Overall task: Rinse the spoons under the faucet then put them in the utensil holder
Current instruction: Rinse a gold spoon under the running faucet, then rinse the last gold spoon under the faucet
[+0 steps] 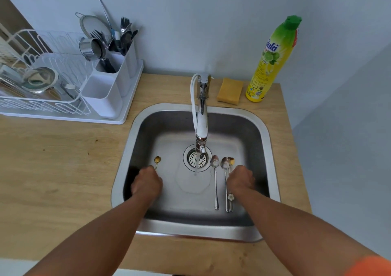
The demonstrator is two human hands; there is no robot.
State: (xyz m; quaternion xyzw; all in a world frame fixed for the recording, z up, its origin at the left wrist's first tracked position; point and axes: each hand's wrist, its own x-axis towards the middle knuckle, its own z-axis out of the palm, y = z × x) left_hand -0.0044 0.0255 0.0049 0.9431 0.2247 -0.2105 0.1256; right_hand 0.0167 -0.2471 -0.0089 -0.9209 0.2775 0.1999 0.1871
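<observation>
Water runs from the faucet (201, 127) onto the drain of the steel sink (262, 127). A small gold spoon (157, 160) lies at the sink's left. Its handle disappears under the curled fingers of my left hand (146, 185). Right of the drain lie a long silver spoon (215, 170), a second silver spoon (225, 165) and a gold-bowled spoon (231, 161) with a flower end. My right hand (241, 179), fingers curled down, rests over the rightmost handles; its grip is hidden. The white utensil holder (105, 91) stands at the back left.
A white dish rack (42, 98) with metal ware sits left of the holder, whose back compartments hold forks and spoons. A yellow sponge (230, 90) and a dish soap bottle (273, 64) stand behind the sink. The wooden counter (53, 159) surrounds it.
</observation>
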